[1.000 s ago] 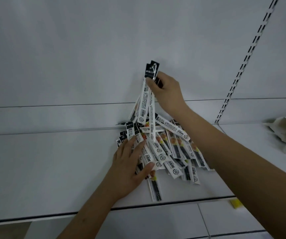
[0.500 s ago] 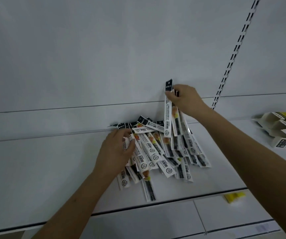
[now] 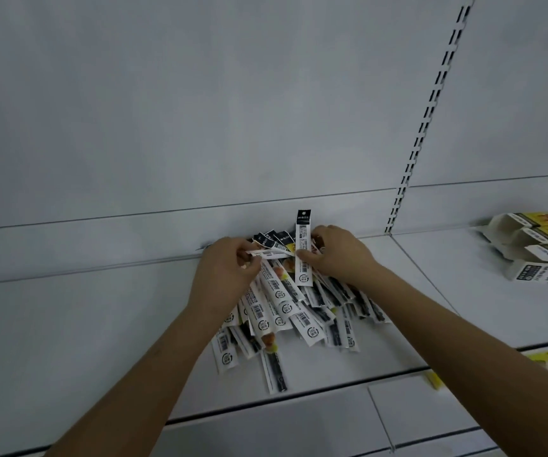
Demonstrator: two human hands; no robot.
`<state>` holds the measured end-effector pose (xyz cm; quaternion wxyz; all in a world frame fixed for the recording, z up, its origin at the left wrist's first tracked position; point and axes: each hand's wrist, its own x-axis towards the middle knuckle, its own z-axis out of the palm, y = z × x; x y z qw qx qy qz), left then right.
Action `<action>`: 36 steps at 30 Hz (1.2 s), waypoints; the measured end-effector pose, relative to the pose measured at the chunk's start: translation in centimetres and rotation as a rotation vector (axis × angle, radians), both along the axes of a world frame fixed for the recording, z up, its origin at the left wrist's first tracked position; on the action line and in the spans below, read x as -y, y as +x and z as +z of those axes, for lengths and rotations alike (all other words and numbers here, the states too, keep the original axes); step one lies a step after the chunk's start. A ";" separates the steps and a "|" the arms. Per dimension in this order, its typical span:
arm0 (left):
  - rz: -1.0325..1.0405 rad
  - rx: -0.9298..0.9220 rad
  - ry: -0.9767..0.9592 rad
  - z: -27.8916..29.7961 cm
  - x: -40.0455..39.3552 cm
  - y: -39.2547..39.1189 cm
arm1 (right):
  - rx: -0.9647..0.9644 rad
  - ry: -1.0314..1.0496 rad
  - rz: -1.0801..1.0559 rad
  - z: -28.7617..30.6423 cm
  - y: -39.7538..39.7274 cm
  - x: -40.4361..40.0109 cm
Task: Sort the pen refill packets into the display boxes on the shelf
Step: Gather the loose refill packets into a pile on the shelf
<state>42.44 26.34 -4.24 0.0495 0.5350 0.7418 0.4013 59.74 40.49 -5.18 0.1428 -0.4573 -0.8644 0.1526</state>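
A loose pile of pen refill packets (image 3: pixel 286 311), white with black tops and barcodes, lies on the white shelf (image 3: pixel 84 341) against the back wall. My right hand (image 3: pixel 335 252) pinches one upright packet (image 3: pixel 303 249) at the top of the pile. My left hand (image 3: pixel 226 275) holds another packet (image 3: pixel 267 253) that lies sideways, its end touching the upright one. Yellow and white display boxes (image 3: pixel 536 245) lie open on the shelf at the far right, well apart from both hands.
A slotted upright rail (image 3: pixel 431 117) runs up the back wall between two shelf sections. A lower shelf edge (image 3: pixel 332 420) shows yellow price tags (image 3: pixel 432 379) at the right. The wall behind the pile is plain white.
My right hand has come down with its packets from high above the pile to the pile's top. My left hand has risen off the pile and taken hold of a sideways packet.
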 end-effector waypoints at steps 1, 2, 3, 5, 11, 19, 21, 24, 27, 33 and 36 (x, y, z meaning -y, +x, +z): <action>0.018 0.020 0.047 0.1 1.1 0.0 | -0.037 -0.013 -0.009 -0.1 -0.1 0.0; 0.041 0.044 0.104 0.2 2.3 0.0 | -0.069 -0.030 -0.016 -0.3 -0.2 -0.1; 0.064 0.061 0.165 0.3 3.5 0.0 | -0.088 -0.044 -0.020 -0.3 -0.4 -0.1; 0.089 0.055 0.277 0.6 5.9 -0.1 | -0.088 -0.050 -0.016 -0.5 -0.6 -0.2; 0.030 -0.260 0.338 -2.1 10.1 -0.3 | -0.132 0.015 -0.026 -0.9 -1.2 0.5; 0.020 -0.092 -0.035 -4.7 9.1 -0.9 | -0.115 0.300 0.292 0.8 -4.4 1.9; 0.124 -0.029 -0.051 -5.0 8.1 -1.5 | -0.030 0.298 0.437 1.2 -5.7 1.9; 0.196 0.064 -0.134 -5.3 6.8 -2.4 | 0.186 0.394 0.532 1.3 -7.6 1.4; 0.193 0.015 -0.182 -5.5 6.2 -2.3 | 0.269 0.434 0.553 1.5 -9.0 0.7; 0.206 -0.069 -0.188 -6.2 6.2 -2.1 | 0.210 0.431 0.537 1.7 -10.1 -0.2; 0.180 -0.029 -0.158 -6.4 6.1 -2.5 | 0.130 0.436 0.479 2.0 -10.5 0.1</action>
